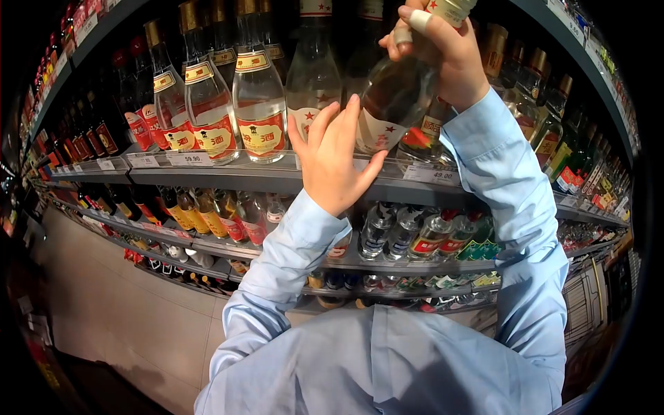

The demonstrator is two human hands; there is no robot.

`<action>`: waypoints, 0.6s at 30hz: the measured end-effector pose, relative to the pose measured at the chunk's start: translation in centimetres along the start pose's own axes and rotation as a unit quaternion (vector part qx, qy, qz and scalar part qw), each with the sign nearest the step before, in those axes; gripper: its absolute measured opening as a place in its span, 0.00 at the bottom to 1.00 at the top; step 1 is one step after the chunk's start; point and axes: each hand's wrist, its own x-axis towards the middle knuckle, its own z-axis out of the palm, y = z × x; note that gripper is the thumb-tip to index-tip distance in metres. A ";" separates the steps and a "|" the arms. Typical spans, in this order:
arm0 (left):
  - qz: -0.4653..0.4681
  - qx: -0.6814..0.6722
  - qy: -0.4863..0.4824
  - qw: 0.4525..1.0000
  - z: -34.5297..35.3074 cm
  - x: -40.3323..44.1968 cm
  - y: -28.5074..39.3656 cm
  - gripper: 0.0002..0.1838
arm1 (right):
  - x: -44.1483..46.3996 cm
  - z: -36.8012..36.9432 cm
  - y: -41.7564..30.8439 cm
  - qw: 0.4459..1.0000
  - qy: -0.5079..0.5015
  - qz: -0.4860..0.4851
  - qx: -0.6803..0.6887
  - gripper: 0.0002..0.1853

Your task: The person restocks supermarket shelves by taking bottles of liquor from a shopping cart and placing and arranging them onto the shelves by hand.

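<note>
My right hand (446, 55), with pale tape around some fingers, is closed around the neck of a clear glass bottle (393, 97). That bottle leans, its top to the upper right, and its white label with red stars is low at the shelf's front. My left hand (333, 158) is open, fingers spread, in front of the shelf edge. Its fingertips lie just before the standing clear bottle (312, 72) and beside the held bottle's label; whether they touch either one I cannot tell.
Clear bottles with red and yellow labels (260, 111) stand to the left on the same shelf (387, 187). Price tags (432, 173) line its edge. More bottles (439, 232) fill the shelf below. Other bottles (574, 162) stand to the right. Tiled floor (131, 297) shows at lower left.
</note>
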 end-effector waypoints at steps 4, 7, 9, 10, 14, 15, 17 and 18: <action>-0.002 0.012 0.003 1.000 0.4 -0.2 -0.3 0.44 | 0.6 -0.1 0.6 0.998 0.034 0.038 0.048 0.07; -0.009 0.020 -0.009 1.000 0.4 -0.2 -0.1 0.42 | 1.5 -0.7 1.8 0.996 0.003 0.075 0.046 0.06; -0.011 0.027 -0.012 0.999 0.4 -0.3 0.0 0.42 | 1.7 -0.3 2.3 0.994 0.021 0.105 0.023 0.06; -0.006 0.030 -0.011 0.999 0.5 -0.3 0.0 0.42 | 1.7 -0.3 2.9 0.992 0.033 0.123 0.024 0.07; 0.012 0.045 -0.008 0.999 0.6 -0.4 -0.2 0.39 | 1.5 0.2 3.7 0.986 0.060 0.131 -0.079 0.10; 0.016 0.050 -0.007 0.999 0.6 -0.5 -0.2 0.39 | 1.5 0.2 3.9 0.985 0.064 0.136 -0.080 0.09; 0.014 0.050 -0.007 0.999 0.6 -0.5 -0.2 0.38 | 1.4 0.3 3.9 0.984 0.071 0.150 -0.068 0.09; 0.012 0.051 -0.007 0.999 0.6 -0.5 -0.2 0.37 | 1.5 0.4 3.9 0.983 0.072 0.152 -0.069 0.09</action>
